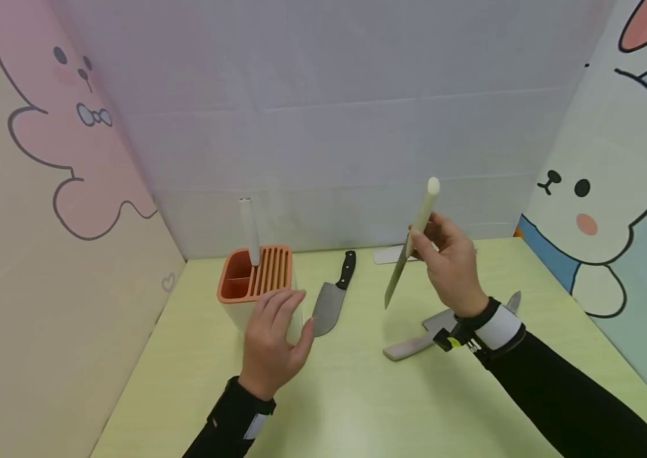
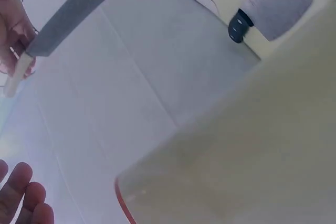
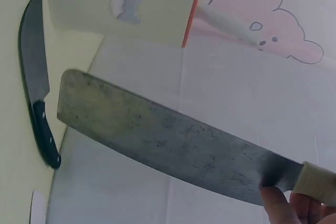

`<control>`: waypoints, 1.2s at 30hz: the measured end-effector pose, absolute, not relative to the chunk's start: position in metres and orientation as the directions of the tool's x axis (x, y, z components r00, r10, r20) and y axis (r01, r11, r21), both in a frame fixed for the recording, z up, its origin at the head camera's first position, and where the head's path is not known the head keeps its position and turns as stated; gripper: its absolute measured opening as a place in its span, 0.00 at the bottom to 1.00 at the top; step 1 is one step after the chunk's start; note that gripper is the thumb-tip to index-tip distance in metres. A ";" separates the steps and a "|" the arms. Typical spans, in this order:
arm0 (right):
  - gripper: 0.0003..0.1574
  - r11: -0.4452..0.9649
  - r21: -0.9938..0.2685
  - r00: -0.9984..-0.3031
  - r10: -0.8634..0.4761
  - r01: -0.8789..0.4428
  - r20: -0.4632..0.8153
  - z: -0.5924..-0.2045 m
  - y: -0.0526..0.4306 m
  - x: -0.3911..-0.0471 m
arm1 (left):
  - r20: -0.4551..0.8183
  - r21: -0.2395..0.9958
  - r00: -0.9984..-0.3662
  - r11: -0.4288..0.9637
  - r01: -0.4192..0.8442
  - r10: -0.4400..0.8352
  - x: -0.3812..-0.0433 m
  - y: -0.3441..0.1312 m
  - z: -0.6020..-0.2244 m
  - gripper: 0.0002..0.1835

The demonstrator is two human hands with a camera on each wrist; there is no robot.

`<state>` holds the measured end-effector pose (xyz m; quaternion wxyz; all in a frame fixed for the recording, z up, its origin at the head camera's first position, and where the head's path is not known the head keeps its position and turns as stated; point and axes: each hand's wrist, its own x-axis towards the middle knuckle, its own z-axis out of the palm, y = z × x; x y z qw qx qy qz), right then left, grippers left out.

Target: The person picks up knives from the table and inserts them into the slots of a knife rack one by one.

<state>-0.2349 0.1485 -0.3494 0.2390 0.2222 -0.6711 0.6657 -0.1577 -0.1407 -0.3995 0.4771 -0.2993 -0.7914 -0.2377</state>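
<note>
My right hand [image 1: 453, 270] grips a knife [image 3: 157, 135] with a cream handle near where handle meets blade. Its broad, stained blade slants downward in the air above the table; the handle points up. My left hand [image 1: 274, 346], fingers slightly bent and thumb apart, is at the near side of a white knife block [image 1: 237, 310] with an orange slotted top; whether it touches the block I cannot tell. A white-handled tool [image 1: 250, 232] stands in the block. Just right of the block lies a black-handled knife [image 1: 331, 304]. In the left wrist view, only some left fingertips [image 2: 39, 195] show.
Under my right wrist lie a pale-handled knife [image 1: 409, 348] and another blade [image 1: 513, 301], both partly hidden. A flat white piece [image 1: 387, 256] lies at the table's back edge. Cartoon-printed walls enclose the yellow-green table [image 1: 346, 407] at left, back and right.
</note>
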 end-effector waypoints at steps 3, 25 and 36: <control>0.21 -0.137 -0.865 -0.873 -0.004 -0.483 0.488 -0.347 0.142 -0.229 | 0.887 0.098 -0.375 0.681 0.725 0.271 -0.155 -0.127 -0.402 0.19; 0.22 -0.265 -0.961 -0.977 -0.169 -0.085 0.133 -0.354 0.104 -0.198 | 0.676 0.329 -0.645 0.638 0.696 0.355 -0.160 -0.094 -0.416 0.10; 0.30 -0.129 -0.988 -0.983 -0.156 -0.082 0.102 -0.357 0.109 -0.197 | 0.647 0.368 -0.676 0.632 0.682 0.353 -0.161 -0.096 -0.422 0.02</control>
